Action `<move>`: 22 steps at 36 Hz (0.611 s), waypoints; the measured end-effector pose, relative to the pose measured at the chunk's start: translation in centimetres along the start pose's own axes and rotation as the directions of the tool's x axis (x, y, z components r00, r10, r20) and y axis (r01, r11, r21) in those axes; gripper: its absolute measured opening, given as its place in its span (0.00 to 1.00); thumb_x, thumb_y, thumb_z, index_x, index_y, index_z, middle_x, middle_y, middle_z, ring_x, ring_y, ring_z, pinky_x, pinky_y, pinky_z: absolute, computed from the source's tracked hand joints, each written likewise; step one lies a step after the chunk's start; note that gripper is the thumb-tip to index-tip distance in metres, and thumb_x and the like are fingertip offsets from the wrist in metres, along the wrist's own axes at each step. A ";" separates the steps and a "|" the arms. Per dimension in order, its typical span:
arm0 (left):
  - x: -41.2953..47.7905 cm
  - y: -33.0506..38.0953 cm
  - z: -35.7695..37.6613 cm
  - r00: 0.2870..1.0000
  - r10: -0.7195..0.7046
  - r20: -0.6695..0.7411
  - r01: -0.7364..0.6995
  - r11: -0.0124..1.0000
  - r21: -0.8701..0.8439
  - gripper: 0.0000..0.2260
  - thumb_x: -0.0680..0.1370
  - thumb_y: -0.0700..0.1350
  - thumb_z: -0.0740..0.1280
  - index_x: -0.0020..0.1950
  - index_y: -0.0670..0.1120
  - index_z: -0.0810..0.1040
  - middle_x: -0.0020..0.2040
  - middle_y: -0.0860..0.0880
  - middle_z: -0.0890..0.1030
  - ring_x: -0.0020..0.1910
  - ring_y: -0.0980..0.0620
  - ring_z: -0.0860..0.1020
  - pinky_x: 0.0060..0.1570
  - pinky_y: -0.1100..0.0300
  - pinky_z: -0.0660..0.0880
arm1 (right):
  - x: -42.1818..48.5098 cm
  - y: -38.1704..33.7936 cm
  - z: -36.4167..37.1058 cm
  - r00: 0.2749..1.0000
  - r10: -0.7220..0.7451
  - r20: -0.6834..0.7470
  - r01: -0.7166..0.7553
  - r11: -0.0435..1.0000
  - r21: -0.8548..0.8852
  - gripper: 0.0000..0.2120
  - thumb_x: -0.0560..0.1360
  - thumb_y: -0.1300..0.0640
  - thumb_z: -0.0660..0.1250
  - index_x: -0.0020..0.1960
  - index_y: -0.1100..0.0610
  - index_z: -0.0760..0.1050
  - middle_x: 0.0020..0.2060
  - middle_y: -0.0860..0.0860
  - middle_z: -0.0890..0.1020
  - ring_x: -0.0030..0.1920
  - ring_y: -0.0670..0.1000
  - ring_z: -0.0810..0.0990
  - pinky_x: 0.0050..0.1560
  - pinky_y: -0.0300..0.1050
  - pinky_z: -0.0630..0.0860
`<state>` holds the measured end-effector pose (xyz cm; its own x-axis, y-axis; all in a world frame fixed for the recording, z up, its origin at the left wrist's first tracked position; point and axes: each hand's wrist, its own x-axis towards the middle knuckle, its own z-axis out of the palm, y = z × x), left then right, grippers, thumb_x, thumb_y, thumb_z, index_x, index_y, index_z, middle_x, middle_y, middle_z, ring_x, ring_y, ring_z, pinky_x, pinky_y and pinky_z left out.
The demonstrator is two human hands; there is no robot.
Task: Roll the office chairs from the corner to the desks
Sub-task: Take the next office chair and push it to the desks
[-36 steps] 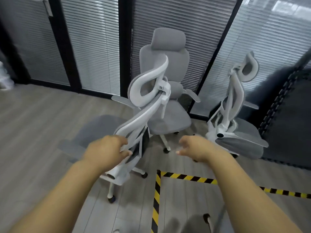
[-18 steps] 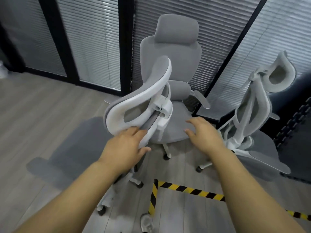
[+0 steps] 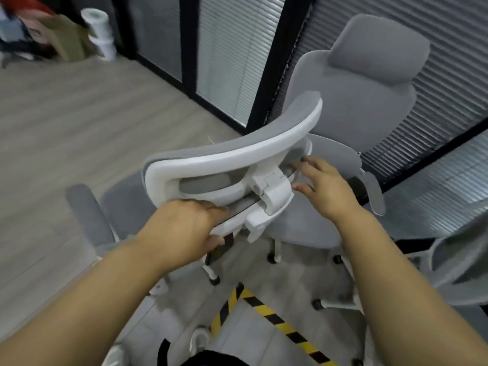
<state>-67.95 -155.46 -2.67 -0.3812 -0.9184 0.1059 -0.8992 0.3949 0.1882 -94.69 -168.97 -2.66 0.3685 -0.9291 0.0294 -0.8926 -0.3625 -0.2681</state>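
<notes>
Progress: early. The nearest chair [image 3: 237,154], a second chair [image 3: 356,96] and a third chair [image 3: 462,260] all stood in the corner by the blinds. No desk was in view.
Left hand [image 3: 184,228]: clamped round the nearest chair's back frame, under the headrest.
Right hand [image 3: 324,186]: fingers spread, tips touching the same frame, probably not yet gripping.
Remaining: rolling every chair out.

1. The left hand [image 3: 182,228] curls its fingers [image 3: 211,208] under the white frame of the near chair [image 3: 232,159], hiding their tips.
2. The forearm hides most of that chair's base.
3. The picture's edge cuts off the right-hand chair [image 3: 456,260].
4. The corner clutter [image 3: 39,35] is too blurred to identify.
5. A dark shape [image 3: 211,359] is cut off at the bottom.
</notes>
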 end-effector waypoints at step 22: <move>-11.4 -11.1 -3.2 0.872 -0.476 -0.116 0.454 0.874 -0.175 0.17 0.69 0.41 0.74 0.58 0.48 0.80 0.49 0.45 0.83 0.46 0.40 0.80 0.42 0.52 0.75 | 1.4 -14.5 3.6 0.984 -0.058 0.168 0.036 0.991 0.129 0.27 0.67 0.43 0.72 0.64 0.49 0.75 0.66 0.49 0.72 0.68 0.51 0.67 0.63 0.41 0.63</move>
<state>-52.90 -149.27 -2.84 0.1209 -0.9858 0.1163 -0.9210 -0.0677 0.3836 -80.30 -164.79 -2.22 0.4582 -0.8810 -0.1175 -0.8375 -0.3837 -0.3891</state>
